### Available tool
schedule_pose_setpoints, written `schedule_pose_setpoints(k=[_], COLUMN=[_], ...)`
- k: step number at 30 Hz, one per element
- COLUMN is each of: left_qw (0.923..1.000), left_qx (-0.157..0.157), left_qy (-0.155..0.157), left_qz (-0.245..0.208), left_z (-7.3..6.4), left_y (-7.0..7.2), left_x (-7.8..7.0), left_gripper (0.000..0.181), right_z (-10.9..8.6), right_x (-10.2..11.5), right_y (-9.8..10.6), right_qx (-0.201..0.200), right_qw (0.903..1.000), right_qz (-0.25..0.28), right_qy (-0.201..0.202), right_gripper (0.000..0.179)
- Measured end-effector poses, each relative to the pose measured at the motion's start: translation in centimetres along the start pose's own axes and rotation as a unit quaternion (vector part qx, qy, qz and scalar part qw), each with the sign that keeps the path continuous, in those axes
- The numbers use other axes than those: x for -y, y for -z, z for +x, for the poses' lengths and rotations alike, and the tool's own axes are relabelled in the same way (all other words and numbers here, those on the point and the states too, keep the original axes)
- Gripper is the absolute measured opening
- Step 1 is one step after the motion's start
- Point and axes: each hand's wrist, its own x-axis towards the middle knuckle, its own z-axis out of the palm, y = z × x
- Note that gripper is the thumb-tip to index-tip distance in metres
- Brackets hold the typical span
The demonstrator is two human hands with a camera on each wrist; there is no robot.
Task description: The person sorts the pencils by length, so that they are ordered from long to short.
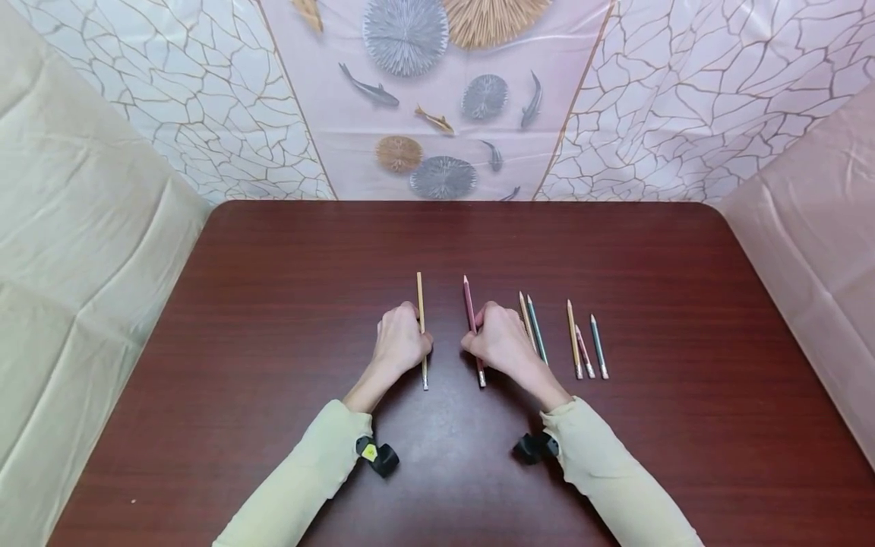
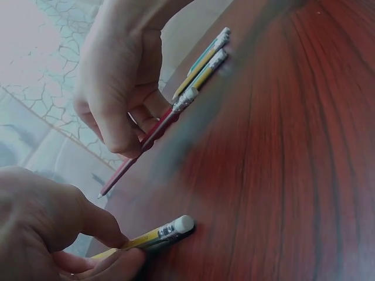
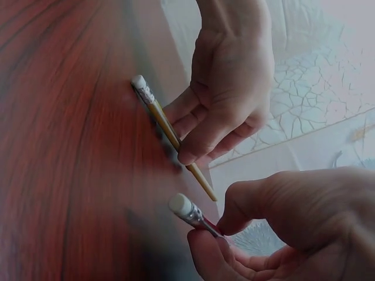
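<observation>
My left hand (image 1: 399,338) pinches a yellow pencil (image 1: 420,296) between thumb and fingers; its white eraser end points toward me. In my right hand (image 1: 502,338) is a red pencil (image 1: 469,300), also pinched, with its sharpened tip pointing away and its eraser toward me. The left wrist view shows the yellow pencil's eraser (image 2: 185,223) close over the table. Seen from the right wrist, the red pencil's eraser (image 3: 180,204) sticks out past the thumb. The two pencils stand apart, roughly side by side.
Right of my right hand lie a yellow pencil (image 1: 522,304) and a teal pencil (image 1: 536,323), partly hidden by that hand. Farther right are another yellow pencil (image 1: 573,334), a short pink pencil (image 1: 584,351) and a short teal pencil (image 1: 598,346). All rest on the dark red-brown table (image 1: 307,251).
</observation>
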Motion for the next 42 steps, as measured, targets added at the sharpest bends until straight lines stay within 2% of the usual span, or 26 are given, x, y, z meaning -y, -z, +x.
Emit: schedule_pose_setpoints(k=[6,11,16,24,31,36,42], left_qw=[0.9999,0.9997,0.9994,0.9994,0.9994,0.9994,0.9994], left_qx=[-0.009,-0.003,0.001,-0.008,-0.017,-0.017,-0.028], left_qy=[0.005,0.02,0.026,0.024,0.015,0.024,0.014], left_qz=[0.003,0.014,0.02,0.024,0.028,0.017,0.017], left_z=[-0.2,-0.4,-0.5,-0.5,-0.6,-0.7,-0.7], left_y=[0.6,1.0,1.2,1.5,1.4,1.4,1.5], left_x=[0.9,1.5,1.9,2.3,2.5,2.6,2.9], left_gripper=[0.024,0.014,0.015,0.017,0.012,0.018,0.023], right_z=[0.1,0.1,0.1,0.5,0.8,0.9,1.1], right_x=[0.9,1.6,2.1,3.3,4.2,4.6,4.9], right_y=[-1.2,-2.1,-2.7,-3.7,-4.4,-5.0,-5.3], right_qx=[0.003,0.009,0.009,0.02,0.02,0.012,0.006], right_qw=[0.9999,0.9998,0.9999,0.9996,0.9993,0.9994,0.9996], right_qz=[0.008,0.012,0.011,-0.004,0.002,-0.001,0.005], right_qy=[-0.005,-0.009,0.0,0.02,0.03,0.031,0.027], right_gripper=[0.016,0.017,0.016,0.014,0.016,0.018,0.021])
